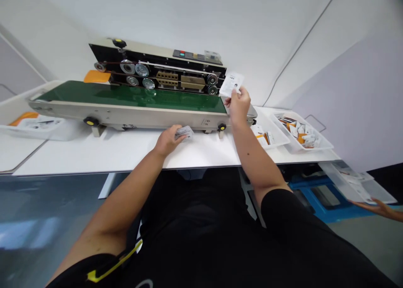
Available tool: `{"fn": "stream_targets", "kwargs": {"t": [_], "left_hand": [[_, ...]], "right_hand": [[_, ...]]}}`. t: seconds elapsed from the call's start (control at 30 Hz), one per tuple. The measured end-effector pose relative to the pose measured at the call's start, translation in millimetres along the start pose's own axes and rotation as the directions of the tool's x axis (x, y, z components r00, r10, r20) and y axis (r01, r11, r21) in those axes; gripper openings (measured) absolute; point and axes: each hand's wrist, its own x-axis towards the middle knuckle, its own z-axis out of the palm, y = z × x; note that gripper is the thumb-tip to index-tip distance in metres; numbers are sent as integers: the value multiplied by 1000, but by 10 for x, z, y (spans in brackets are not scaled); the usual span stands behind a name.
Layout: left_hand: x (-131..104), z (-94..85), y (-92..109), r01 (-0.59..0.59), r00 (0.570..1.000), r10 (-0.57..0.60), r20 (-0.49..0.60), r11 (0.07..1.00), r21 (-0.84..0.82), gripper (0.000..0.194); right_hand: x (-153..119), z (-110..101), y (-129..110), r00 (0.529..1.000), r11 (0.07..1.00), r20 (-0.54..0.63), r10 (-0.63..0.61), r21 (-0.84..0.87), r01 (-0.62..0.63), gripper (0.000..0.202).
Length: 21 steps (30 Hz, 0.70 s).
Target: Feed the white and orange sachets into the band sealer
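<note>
My right hand (239,104) pinches a white printed packet (232,83) by its lower edge, at the right end of a band sealing machine (151,55). The packet stands upright beside the machine's rollers. Below the front side of the green conveyor belt (126,97), my left hand (169,140) is closed around a small stack of similar packets (184,132), just above the white table. An orange packet (97,76) is at the left end of the rollers.
Two white bins, a nearer one (280,142) and a farther one (325,145), hold white and orange packets at the right. Another bin (59,132) stands at the left. Another person's hand (382,208) supports a translucent tray (384,191) at the lower right.
</note>
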Motion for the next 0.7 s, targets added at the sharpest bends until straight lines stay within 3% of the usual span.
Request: {"fn": "stream_targets", "kwargs": {"t": [0.07,0.17,0.23,0.3,0.4,0.5,0.6,0.7], "left_hand": [[1,-12,17,-6,1000,6,6,1000,7,44],[4,-21,30,-8,1000,8,3,1000,8,44],[4,-21,31,-8,1000,8,4,1000,8,44],[3,-16,28,-6,1000,6,6,1000,12,45],[-2,-3,19,16,1000,-16,-23,1000,19,47],[-10,9,11,41,996,-40,-78,999,17,45],[-21,18,2,40,990,-38,-134,999,10,45],[-31,29,-14,36,988,-33,-153,999,15,50]], "right_hand": [[318,-53,9,992,992,-6,126,-18,-127,17],[551,-11,91,928,930,68,367,-13,-367,9],[614,76,166,888,897,140,439,-8,-442,15],[675,167,245,879,898,196,434,-16,-439,19],[779,234,341,923,954,245,298,-46,-295,20],[701,186,345,971,992,235,-36,-112,64,26],[217,134,237,920,919,248,-302,-180,350,43],[-540,216,129,851,890,406,-334,-163,427,41]]}}
